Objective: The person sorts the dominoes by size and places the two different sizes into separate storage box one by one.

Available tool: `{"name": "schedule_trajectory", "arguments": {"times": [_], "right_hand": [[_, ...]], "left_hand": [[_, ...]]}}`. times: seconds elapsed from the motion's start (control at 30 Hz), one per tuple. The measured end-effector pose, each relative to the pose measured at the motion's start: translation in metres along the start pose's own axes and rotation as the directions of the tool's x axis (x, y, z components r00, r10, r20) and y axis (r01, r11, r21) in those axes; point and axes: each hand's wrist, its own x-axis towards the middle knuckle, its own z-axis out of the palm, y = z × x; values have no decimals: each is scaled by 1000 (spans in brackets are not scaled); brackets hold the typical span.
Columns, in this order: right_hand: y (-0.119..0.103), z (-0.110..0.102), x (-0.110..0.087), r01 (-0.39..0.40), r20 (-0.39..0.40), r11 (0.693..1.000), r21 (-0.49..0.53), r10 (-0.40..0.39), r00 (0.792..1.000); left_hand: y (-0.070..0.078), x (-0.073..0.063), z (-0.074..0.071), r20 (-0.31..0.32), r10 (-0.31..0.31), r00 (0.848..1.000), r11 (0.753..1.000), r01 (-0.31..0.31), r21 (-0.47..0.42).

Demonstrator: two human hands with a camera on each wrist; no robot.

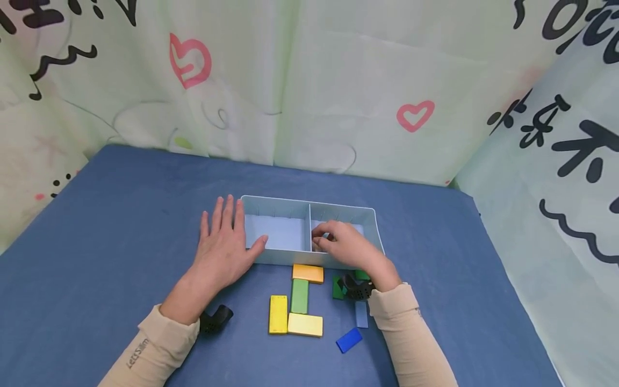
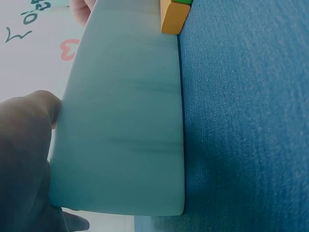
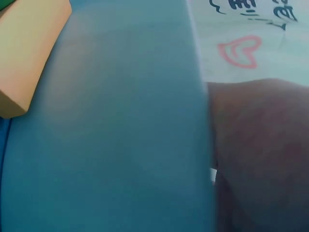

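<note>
A light blue two-compartment storage box point(image 1: 282, 257) stands on the table, split by a divider point(image 1: 310, 228). My left hand point(image 1: 223, 247) lies with fingers straight and spread at its left end, thumb over the front rim. My right hand point(image 1: 345, 244) reaches into the right compartment beside the divider, fingers bent downward. The front wall hides those fingertips, and I cannot tell whether they hold anything. In the left wrist view, the left thumb point(image 2: 46, 104) is at the box's rim. An orange block point(image 1: 308, 273) lies close against the front wall.
In front of the box lie a green block point(image 1: 299, 296), a yellow block point(image 1: 278, 314), a pale yellow block point(image 1: 305, 325) and a blue block point(image 1: 349, 340). A light blue block point(image 1: 361, 315) and dark green blocks point(image 1: 337, 288) are partly under the right wrist. Curtains point(image 1: 338, 107) border the table.
</note>
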Motion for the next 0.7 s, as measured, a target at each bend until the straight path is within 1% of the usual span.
{"name": "schedule_trajectory", "arguments": {"times": [0.13,0.23,0.33,0.5,0.7], "right_hand": [[-8,-4,-10,13,-89,995,-100,-22,996],[-13,-8,-19,21,-169,988,-150,-47,984],[-17,-12,-30,33,-226,984,-174,-73,971],[-19,-17,-49,37,-280,983,-180,-87,956],[-16,-19,-64,57,-325,977,-203,-123,938]], "left_hand": [[1,0,0,6,1,1000,1000,-1,-3],[1,0,0,4,1,1000,1000,-1,-1],[1,0,-1,9,0,1000,1000,0,2],[1,1,-1,21,-1,1000,1000,1,5],[0,0,-1,20,0,1000,1000,0,2]]}}
